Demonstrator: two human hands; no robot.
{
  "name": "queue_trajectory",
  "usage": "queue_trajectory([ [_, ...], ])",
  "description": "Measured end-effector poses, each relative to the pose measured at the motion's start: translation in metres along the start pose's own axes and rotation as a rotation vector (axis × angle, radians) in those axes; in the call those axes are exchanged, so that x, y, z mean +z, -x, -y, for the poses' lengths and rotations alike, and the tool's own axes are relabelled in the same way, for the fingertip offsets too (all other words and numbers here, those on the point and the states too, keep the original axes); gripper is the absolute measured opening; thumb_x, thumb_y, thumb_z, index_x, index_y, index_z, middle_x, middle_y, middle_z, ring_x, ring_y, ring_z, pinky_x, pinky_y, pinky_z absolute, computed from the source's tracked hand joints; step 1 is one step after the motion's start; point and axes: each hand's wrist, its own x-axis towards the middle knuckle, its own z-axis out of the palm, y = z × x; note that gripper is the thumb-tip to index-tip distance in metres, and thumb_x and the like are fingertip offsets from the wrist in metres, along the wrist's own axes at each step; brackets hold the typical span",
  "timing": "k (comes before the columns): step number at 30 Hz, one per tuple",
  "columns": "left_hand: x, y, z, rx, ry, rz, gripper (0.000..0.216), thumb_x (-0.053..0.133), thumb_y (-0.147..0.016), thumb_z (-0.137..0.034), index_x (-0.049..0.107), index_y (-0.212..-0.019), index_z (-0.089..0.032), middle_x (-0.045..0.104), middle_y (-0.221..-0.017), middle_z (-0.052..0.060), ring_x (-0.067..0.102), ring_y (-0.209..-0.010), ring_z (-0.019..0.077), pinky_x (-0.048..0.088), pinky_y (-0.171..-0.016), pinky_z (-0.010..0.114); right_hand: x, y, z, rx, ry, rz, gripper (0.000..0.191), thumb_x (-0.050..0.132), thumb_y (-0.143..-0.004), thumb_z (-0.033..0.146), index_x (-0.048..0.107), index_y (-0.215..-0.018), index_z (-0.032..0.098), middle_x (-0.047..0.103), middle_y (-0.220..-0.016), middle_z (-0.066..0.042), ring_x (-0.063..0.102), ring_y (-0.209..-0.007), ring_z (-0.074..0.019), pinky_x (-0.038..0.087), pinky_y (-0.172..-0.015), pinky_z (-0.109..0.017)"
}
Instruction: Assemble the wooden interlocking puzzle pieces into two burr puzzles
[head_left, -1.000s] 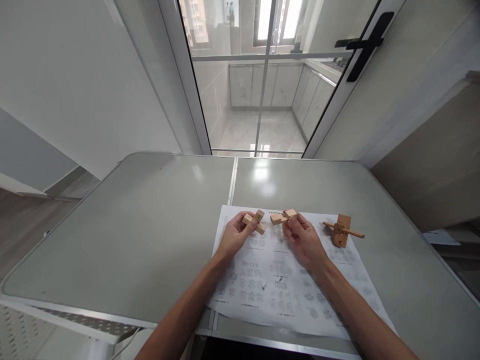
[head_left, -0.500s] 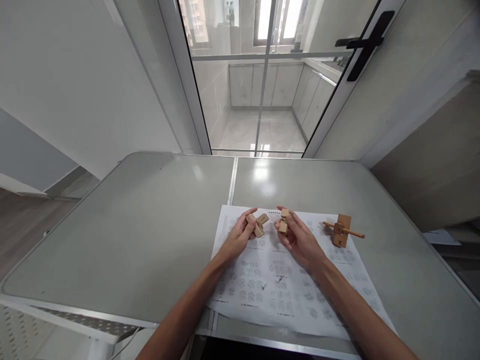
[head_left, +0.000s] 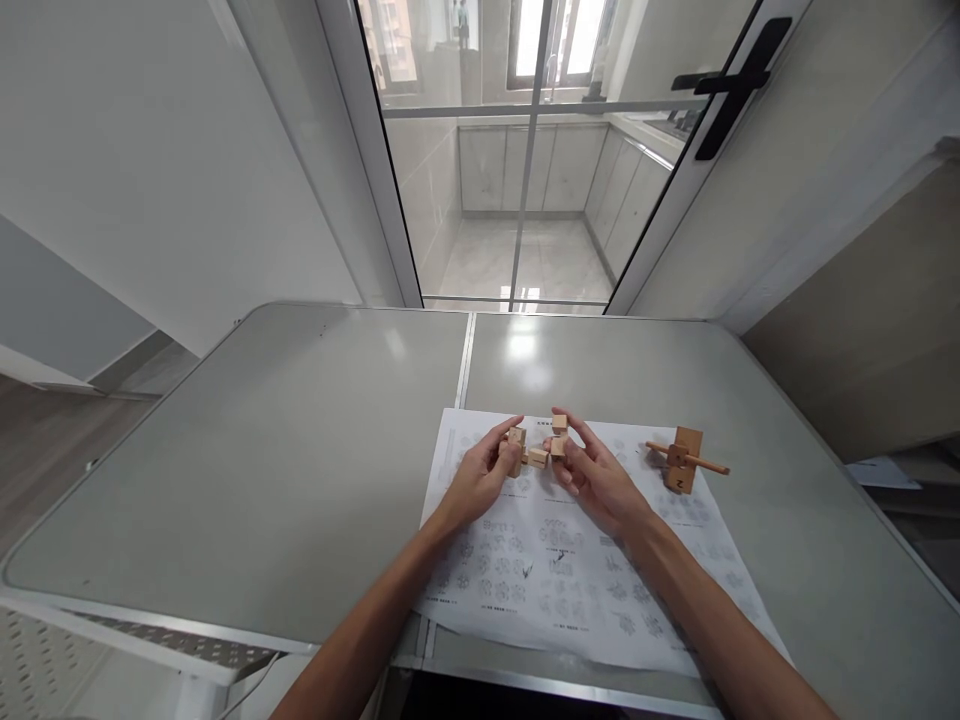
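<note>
My left hand (head_left: 480, 473) grips some light wooden puzzle pieces (head_left: 517, 438) between thumb and fingers. One block end (head_left: 537, 458) sticks out from them toward the right. In my right hand (head_left: 598, 474) is a notched wooden puzzle piece (head_left: 559, 447), its two square ends facing me one above the other. The two hands are close together over the printed instruction sheet (head_left: 525, 590), and the pieces they hold almost meet. Fingers hide parts of the pieces, so I cannot tell whether they touch.
A darker wooden puzzle (head_left: 681, 460), with flat numbered plates and a thin rod through it, lies on the sheet's right edge. The grey folding table (head_left: 300, 460) has a seam down its middle. Beyond its far edge stands a glass door (head_left: 495, 250) with a black handle (head_left: 742, 88).
My left hand has turned its pieces, so a block end now points right. Both hands have come closer together, the right shifting slightly left with its piece. The darker puzzle has not moved.
</note>
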Motion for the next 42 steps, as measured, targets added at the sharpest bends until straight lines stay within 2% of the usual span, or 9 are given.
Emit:
queue_trajectory([
  [6, 0.004, 0.002, 0.004, 0.029, 0.018, 0.003, 0.056, 0.052, -0.104, -0.054, 0.051, -0.148, -0.021, 0.066, -0.104, 0.007, 0.06, -0.092, 0.0198, 0.049, -0.083, 0.032, 0.001, 0.0, 0.001, 0.036, -0.006, 0.028, 0.067, 0.091, -0.078, 0.038, 0.062, -0.139, 0.03, 0.067, -0.1, -0.002, 0.048, -0.065, -0.0108, 0.043, -0.059, -0.025],
  [10, 0.006, 0.002, 0.004, 0.057, 0.016, 0.015, 0.045, 0.054, -0.103, -0.054, 0.057, -0.132, -0.02, 0.065, -0.102, 0.007, 0.06, -0.086, 0.0178, 0.048, -0.077, 0.029, -0.002, -0.002, 0.001, 0.002, 0.06, 0.029, 0.052, 0.084, -0.084, 0.047, 0.071, -0.127, 0.022, 0.067, -0.098, -0.005, 0.046, -0.064, -0.0116, 0.043, -0.059, -0.026],
  [13, 0.004, 0.002, 0.001, 0.081, -0.099, 0.01, 0.039, 0.059, -0.101, -0.052, 0.065, -0.123, -0.02, 0.063, -0.09, 0.004, 0.056, -0.076, 0.0159, 0.046, -0.071, 0.028, -0.006, -0.003, 0.0, -0.022, 0.135, 0.052, 0.051, 0.079, -0.086, 0.055, 0.073, -0.124, 0.021, 0.067, -0.098, -0.006, 0.049, -0.066, -0.0135, 0.045, -0.061, -0.029],
  [16, 0.002, 0.002, -0.002, 0.118, -0.139, -0.012, 0.035, 0.062, -0.1, -0.048, 0.069, -0.119, -0.02, 0.062, -0.088, 0.004, 0.056, -0.077, 0.0163, 0.047, -0.073, 0.029, -0.006, -0.002, 0.0, -0.038, 0.245, 0.097, 0.05, 0.076, -0.088, 0.056, 0.074, -0.122, 0.021, 0.068, -0.097, -0.007, 0.057, -0.075, -0.0183, 0.049, -0.07, -0.033],
  [21, 0.002, 0.002, 0.0, 0.123, -0.055, -0.054, 0.031, 0.065, -0.099, -0.044, 0.067, -0.119, -0.021, 0.062, -0.09, 0.004, 0.057, -0.08, 0.0161, 0.048, -0.078, 0.03, 0.002, 0.002, -0.001, -0.102, 0.42, 0.158, 0.04, 0.075, -0.089, 0.052, 0.073, -0.117, 0.024, 0.07, -0.107, -0.007, 0.062, -0.094, -0.0237, 0.052, -0.08, -0.035],
  [28, 0.002, 0.003, 0.0, 0.125, -0.014, -0.082, 0.034, 0.073, -0.094, -0.039, 0.062, -0.122, -0.022, 0.063, -0.092, 0.003, 0.06, -0.085, 0.0165, 0.049, -0.084, 0.031, 0.005, 0.004, -0.004, -0.234, 0.646, 0.12, 0.04, 0.079, -0.087, 0.047, 0.068, -0.118, 0.024, 0.066, -0.099, -0.004, 0.058, -0.079, -0.0181, 0.049, -0.072, -0.031],
  [34, 0.005, 0.006, 0.0, 0.147, -0.074, -0.035, 0.032, 0.075, -0.091, -0.031, 0.064, -0.121, -0.022, 0.064, -0.089, 0.002, 0.056, -0.08, 0.0149, 0.047, -0.079, 0.029, 0.01, 0.007, -0.001, -0.31, 0.874, 0.18, 0.038, 0.082, -0.084, 0.045, 0.069, -0.113, 0.025, 0.069, -0.105, -0.006, 0.061, -0.086, -0.021, 0.049, -0.07, -0.031],
  [37, 0.005, 0.007, 0.0, 0.151, -0.084, -0.02, 0.029, 0.074, -0.091, -0.03, 0.065, -0.118, -0.022, 0.065, -0.092, 0.002, 0.057, -0.081, 0.0151, 0.048, -0.079, 0.029, 0.01, 0.008, -0.003, -0.283, 0.907, 0.192, 0.038, 0.082, -0.084, 0.044, 0.069, -0.113, 0.024, 0.069, -0.097, -0.004, 0.059, -0.082, -0.0202, 0.047, -0.068, -0.031],
  [42, 0.004, 0.006, -0.006, 0.178, -0.084, -0.008, 0.023, 0.067, -0.098, -0.036, 0.065, -0.115, -0.022, 0.068, -0.106, 0.006, 0.059, -0.085, 0.0163, 0.051, -0.084, 0.032, 0.006, 0.006, -0.008, -0.162, 0.817, 0.181, 0.034, 0.078, -0.086, 0.049, 0.071, -0.106, 0.022, 0.06, -0.08, 0.001, 0.05, -0.07, -0.016, 0.04, -0.062, -0.029],
])
